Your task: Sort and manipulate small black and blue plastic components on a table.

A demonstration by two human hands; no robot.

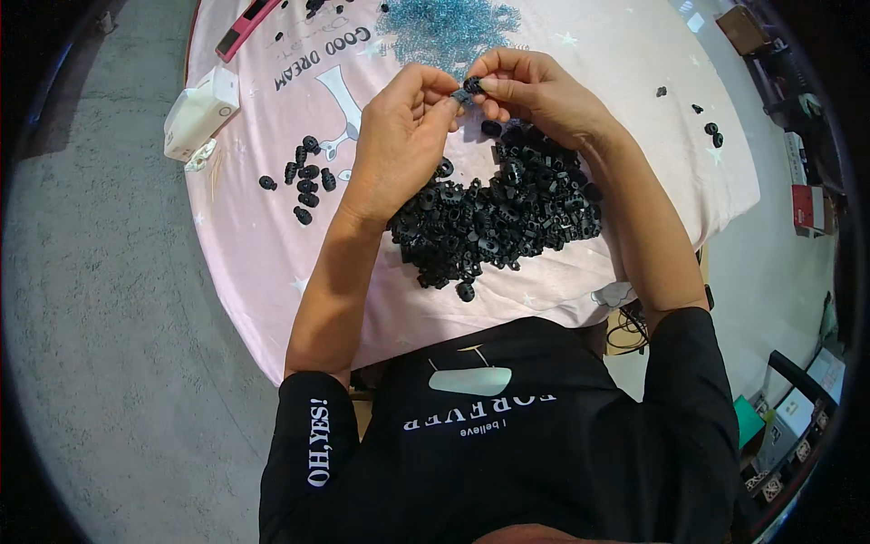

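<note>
Fingertips (500, 89) of my right hand (548, 100) are pinching a small black piece (473, 84), while my left hand (403, 122) is gripping what seems to be a greyish bit (461, 96) right against it, though it is too small for me to be sure. I am working over the table (263, 281), just beyond a dense pile of black parts (507, 218) lying close to the near edge. Farther off, a heap of bluish coils (444, 32) is lying toward the far edge. A cluster of black pieces (309, 171) is resting near the left edge, where a white box (216, 92) is also sitting, with a pink device (246, 28) lying beyond it. Some stray black pieces (711, 129) are lying near the right edge.
</note>
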